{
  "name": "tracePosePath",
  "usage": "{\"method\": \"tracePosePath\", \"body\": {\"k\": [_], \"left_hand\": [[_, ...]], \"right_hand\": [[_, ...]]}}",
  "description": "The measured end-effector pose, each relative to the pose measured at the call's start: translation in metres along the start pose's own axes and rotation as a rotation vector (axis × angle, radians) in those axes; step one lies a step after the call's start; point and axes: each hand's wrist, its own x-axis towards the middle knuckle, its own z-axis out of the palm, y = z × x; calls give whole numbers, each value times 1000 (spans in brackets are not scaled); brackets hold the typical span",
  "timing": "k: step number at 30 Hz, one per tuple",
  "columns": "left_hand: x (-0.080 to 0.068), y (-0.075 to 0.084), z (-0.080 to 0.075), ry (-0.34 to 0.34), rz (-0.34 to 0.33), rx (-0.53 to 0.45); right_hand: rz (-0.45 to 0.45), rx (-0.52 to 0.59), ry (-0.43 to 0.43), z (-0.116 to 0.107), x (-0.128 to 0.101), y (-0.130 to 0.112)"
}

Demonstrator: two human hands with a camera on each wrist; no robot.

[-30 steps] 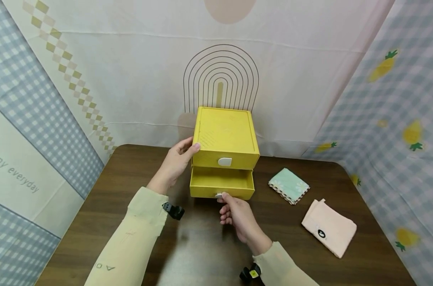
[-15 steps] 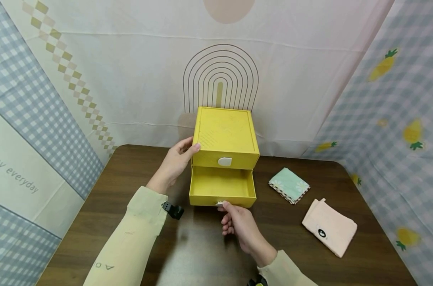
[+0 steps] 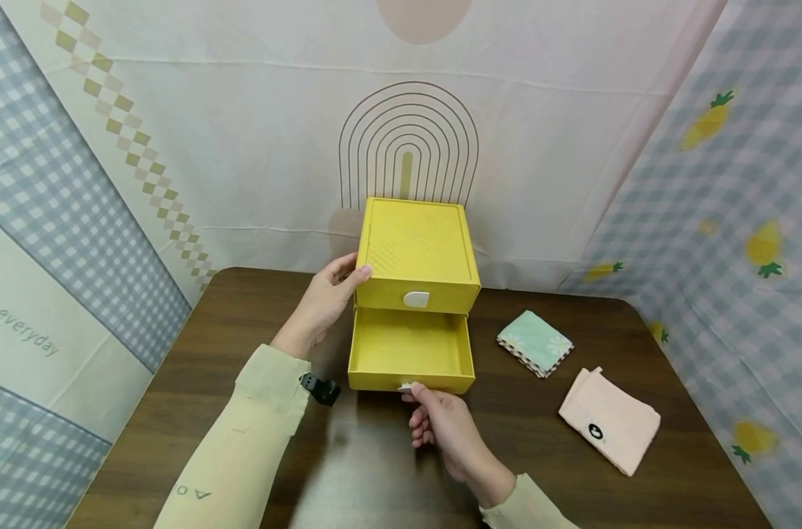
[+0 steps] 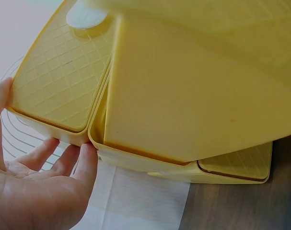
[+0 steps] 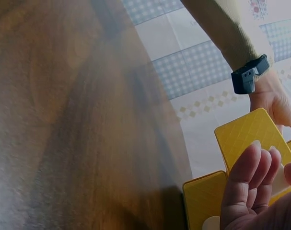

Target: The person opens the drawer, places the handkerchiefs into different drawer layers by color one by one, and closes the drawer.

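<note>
A yellow drawer cabinet stands at the back of the table, its top drawer front with a white pull shut. The drawer below it is pulled out, and its inside is bare. My left hand holds the cabinet's left side, thumb at the top front corner and fingers along the side wall. With thumb and index finger, my right hand pinches the small white pull of the extended drawer. Another drawer front shows beneath it in the right wrist view; the extended drawer hides it in the head view.
Right of the cabinet lies a folded mint-green cloth with a checked edge. Nearer the right table edge is a pink cloth with a hanging loop. Behind the wooden table hangs a printed white sheet.
The drawer under the top one has slid further out toward me, with my right hand drawing back on its pull. My left hand stays in place on the cabinet.
</note>
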Motion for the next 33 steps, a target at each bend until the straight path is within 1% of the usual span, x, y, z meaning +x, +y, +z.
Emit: {"method": "tracePosePath", "body": {"k": [3,7,17,27,30,33], "left_hand": [[8,-10,-1,1,0,-15],[9,-13,-1,6,8,-26],[6,-13,0,10,26,-33],[7,-13,-1,1,10,-33],[7,-11,-2,-4,1,-31],[2,-4,-1,-11,-1,-23]], "right_hand": [[1,2,3,1,-4,1],[-4,-6,-2,2,-8,4],[-18,-16,-7,2,-11,5],[-23,-26,-19,-1,-10,3],[-24,-31,-17,-1,-11,3],[-27,-32,-15,-1,-12,2]]}}
